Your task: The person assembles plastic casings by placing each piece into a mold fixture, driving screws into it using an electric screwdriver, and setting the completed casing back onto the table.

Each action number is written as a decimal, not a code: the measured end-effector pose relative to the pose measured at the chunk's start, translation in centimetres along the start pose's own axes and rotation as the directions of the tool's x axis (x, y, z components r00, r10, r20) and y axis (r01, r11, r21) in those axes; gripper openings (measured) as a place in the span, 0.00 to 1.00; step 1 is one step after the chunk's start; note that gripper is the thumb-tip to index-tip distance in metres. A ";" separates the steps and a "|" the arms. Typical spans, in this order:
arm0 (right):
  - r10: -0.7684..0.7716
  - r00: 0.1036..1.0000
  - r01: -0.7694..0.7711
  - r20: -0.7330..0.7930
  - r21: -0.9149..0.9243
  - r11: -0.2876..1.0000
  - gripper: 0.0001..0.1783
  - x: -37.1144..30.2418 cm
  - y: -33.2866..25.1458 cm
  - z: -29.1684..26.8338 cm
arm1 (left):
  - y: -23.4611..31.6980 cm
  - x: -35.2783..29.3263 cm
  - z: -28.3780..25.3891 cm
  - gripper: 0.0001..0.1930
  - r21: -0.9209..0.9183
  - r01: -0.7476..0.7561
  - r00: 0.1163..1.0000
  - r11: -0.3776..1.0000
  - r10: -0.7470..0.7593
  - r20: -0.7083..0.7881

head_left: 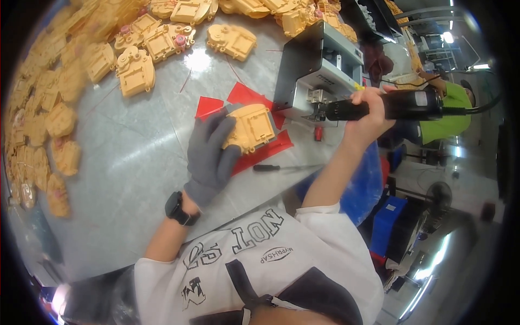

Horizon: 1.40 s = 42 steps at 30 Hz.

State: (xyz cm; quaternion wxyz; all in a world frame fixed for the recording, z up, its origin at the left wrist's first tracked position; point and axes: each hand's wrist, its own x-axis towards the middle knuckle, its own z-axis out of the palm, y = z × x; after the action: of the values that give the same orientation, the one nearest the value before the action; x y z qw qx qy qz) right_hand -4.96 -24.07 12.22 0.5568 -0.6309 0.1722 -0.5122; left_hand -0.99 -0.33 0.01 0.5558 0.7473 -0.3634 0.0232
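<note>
My left hand [210, 151], in a grey glove, grips the left side of a yellow plastic housing [253, 129]. The housing rests on the table with its moulded compartments facing up, among strips of red tape [250, 160]. Closed around a black electric screwdriver [414, 105] is my bare right hand [370, 111]. The tool lies nearly level, its cord running off to the right. Its tip end meets the front of a black and grey box-shaped machine, seemingly a screw feeder [297, 69]; whether the tip touches it, I cannot tell.
A hand screwdriver [266, 168] lies near the table's front edge. Many yellow housings [135, 73] are spread and heaped along the far and left sides. A small red object [318, 133] sits by the machine. Another person in green [454, 111] is at the right.
</note>
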 end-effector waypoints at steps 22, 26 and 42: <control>0.011 0.879 -0.161 0.477 0.274 0.948 0.24 -11.4 -3.0 5.6 | -0.8 -0.3 -0.7 0.14 -0.134 0.096 0.992 0.986 -0.105 -0.064; 0.057 0.885 -0.202 0.461 0.270 0.941 0.24 -11.2 -2.8 5.9 | -0.8 -0.1 -0.6 0.14 -0.131 0.085 0.992 0.988 -0.096 -0.076; 0.013 0.737 -0.204 0.676 0.203 0.958 0.23 -10.5 -1.5 6.3 | -1.5 0.4 -0.6 0.14 -0.149 0.085 0.991 0.985 -0.099 -0.086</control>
State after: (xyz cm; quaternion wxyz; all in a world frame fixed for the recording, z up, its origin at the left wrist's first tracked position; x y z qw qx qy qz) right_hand -4.59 -11.95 9.67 0.6894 -0.6809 -0.0714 -0.2367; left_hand 0.38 0.20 -0.84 0.6254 0.7191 -0.3030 0.0058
